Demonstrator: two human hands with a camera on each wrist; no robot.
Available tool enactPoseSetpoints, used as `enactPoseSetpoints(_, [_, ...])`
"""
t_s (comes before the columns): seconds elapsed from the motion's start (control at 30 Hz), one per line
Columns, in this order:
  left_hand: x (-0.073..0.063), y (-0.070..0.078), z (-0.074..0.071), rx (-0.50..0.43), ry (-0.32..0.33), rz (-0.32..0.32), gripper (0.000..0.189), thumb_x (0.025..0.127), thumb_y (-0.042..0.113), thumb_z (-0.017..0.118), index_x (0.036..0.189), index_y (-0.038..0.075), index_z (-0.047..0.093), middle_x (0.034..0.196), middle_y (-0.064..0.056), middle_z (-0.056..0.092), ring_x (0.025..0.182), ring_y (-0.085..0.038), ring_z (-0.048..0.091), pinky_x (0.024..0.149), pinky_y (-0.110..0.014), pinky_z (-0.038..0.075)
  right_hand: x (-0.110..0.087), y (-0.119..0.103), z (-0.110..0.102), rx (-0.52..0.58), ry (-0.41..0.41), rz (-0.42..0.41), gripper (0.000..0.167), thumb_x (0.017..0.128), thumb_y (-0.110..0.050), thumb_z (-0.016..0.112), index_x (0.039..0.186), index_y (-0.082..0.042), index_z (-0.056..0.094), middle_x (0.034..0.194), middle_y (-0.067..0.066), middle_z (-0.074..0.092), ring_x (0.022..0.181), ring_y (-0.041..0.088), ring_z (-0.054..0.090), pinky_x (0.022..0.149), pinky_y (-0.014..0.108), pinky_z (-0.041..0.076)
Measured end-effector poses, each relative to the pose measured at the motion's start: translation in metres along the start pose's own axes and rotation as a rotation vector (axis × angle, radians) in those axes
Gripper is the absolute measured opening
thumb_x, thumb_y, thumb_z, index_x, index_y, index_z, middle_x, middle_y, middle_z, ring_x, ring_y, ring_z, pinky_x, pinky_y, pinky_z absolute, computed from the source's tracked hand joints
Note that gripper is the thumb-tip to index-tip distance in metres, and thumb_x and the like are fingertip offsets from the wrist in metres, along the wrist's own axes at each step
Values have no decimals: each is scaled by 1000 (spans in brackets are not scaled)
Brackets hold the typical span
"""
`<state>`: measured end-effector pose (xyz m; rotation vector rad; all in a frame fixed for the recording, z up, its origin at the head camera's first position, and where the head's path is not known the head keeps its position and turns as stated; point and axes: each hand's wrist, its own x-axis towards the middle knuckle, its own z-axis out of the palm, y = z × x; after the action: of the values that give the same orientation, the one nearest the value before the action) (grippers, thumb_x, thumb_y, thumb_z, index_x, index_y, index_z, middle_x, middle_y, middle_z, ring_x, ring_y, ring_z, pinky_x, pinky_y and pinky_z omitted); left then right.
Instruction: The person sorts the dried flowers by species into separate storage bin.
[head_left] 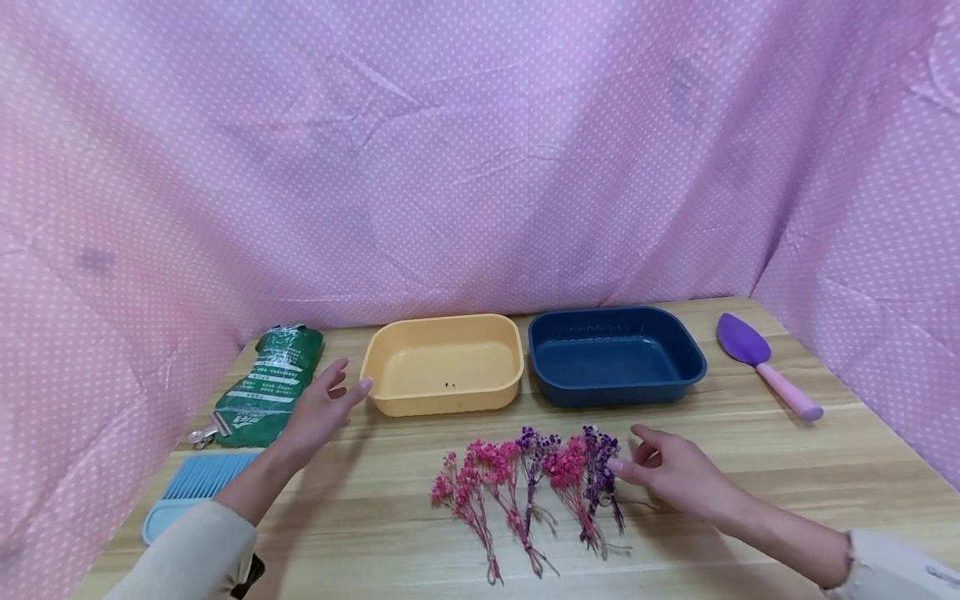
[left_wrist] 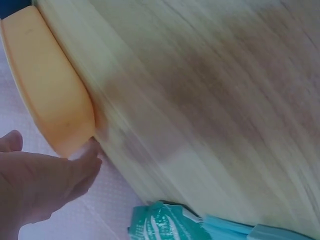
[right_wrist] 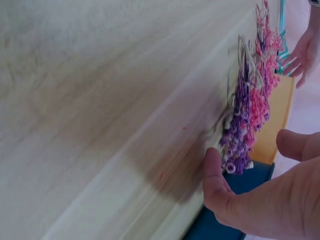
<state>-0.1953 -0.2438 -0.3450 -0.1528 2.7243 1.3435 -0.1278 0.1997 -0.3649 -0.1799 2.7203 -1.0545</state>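
My left hand (head_left: pixel 321 412) is held with its fingers spread at the left end of a yellow rectangular tray (head_left: pixel 442 403), thumb tip right at the rim. In the left wrist view, the fingers overlap the near corner of the yellow tray (left_wrist: pixel 55 85). Small bunches of dried flowers lie in a row on the table, pink ones (head_left: pixel 491 462) at the left and middle. My right hand (head_left: pixel 682 479) hovers at the right end of that row, thumb and fingers apart beside a purple bunch (head_left: pixel 600 467). The right wrist view shows nothing between thumb and fingers near the purple flowers (right_wrist: pixel 237 137).
A navy blue tray (head_left: pixel 615 393) stands right of the yellow one, which holds a few dark specks. A purple spatula with a pink handle (head_left: pixel 787 390) lies at far right. On the left are a green bag (head_left: pixel 273 387) with a metal clip and a light blue brush-like piece (head_left: pixel 202 483).
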Motion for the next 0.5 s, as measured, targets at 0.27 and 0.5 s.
enactPoseSetpoints(0.27, [6, -6, 1, -160, -34, 43, 77, 97, 35, 56, 155, 9, 12, 154, -26, 20, 138, -42, 31, 103, -45, 43, 1, -1, 7, 12, -16, 20, 82, 83, -37, 75, 132, 20, 41, 92, 3, 63, 82, 15, 57, 72, 30, 52])
enactPoseSetpoints(0.5, [10, -13, 4, -205, -72, 110, 68, 99, 22, 55, 154, 7, 18, 150, -27, 30, 134, -40, 38, 101, -36, 46, 1, 1, 14, 31, -24, -17, 78, 80, -32, 78, 128, 20, 46, 87, 4, 59, 79, 15, 55, 69, 29, 52])
